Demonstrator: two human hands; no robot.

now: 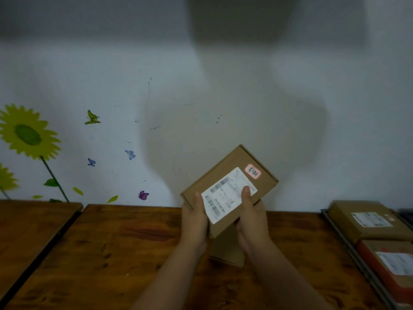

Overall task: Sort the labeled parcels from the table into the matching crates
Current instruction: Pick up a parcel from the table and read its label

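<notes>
Gripping a brown cardboard parcel point(223, 168) from either side, the left hand point(194, 220) and right hand point(252, 218) hold it tilted in the air above the far edge of the table point(111, 253), with both thumbs on its top face. The right thumb rests on the white shipping label point(225, 198). A pink handwritten sticker point(253, 171) sits near the parcel's far corner. A second cardboard box point(228, 253) lies on the table beneath the hands. At the table's right edge, a dark-rimmed crate point(348, 249) holds two labelled parcels, one point(366, 222) behind the other point(391, 262).
</notes>
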